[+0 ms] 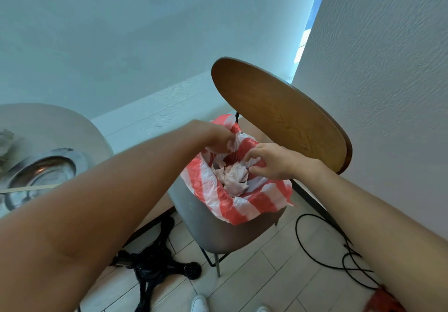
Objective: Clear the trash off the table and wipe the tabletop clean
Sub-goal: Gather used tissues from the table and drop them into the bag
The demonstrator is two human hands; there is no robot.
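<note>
A grey bin (218, 229) on thin metal legs stands on the floor, lined with a red-and-white striped plastic bag (244, 205). Crumpled pale tissues (234, 178) lie inside it. My left hand (218, 141) pinches the bag's far rim with curled fingers. My right hand (269, 160) grips the bag's right rim above the tissues. At the left, the round grey table (48, 122) carries a metal dish (41, 173) and a crumpled white tissue (6, 142) near its left edge.
A round wooden side table (278, 115) stands right behind the bin, against a white wall. The big table's black cast base (157, 268) sits on the tiled floor. Black cables (327, 251) loop at the right. A white shoe (200, 304) shows at the bottom.
</note>
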